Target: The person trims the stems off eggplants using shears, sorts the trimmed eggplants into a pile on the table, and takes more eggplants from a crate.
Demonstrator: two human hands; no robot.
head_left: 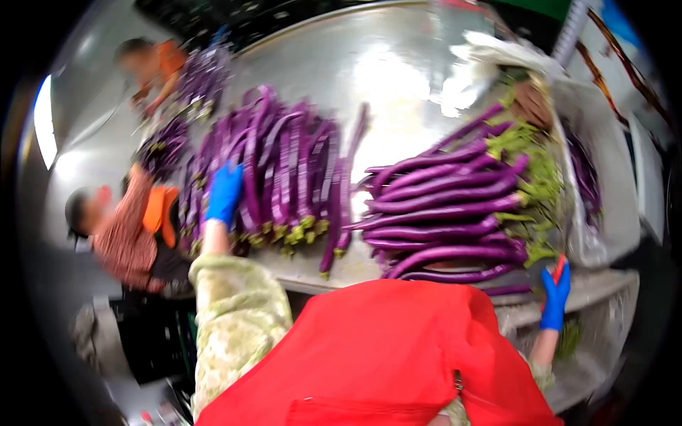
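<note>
My left hand (225, 193), in a blue glove, reaches onto a row of long purple eggplants (284, 167). Its fingers look stretched out over them, slightly blurred, with nothing clearly gripped. At the right, by the table's front corner, my blue-gloved right hand (556, 292) is closed around a red-handled tool (560, 267); its working end cannot be made out. Between my hands, in front of me, lies a second pile of eggplants (447, 206), stem ends to the right. A single eggplant (348, 177) lies just right of the left row.
Green trimmings (536, 192) border the right pile. Beyond it stand a white bin (611, 170) with eggplants inside and another bin (611, 319) below. Two people (124, 238) (167, 67) work at the left, near more eggplants (202, 78). The metal table (320, 57) extends away.
</note>
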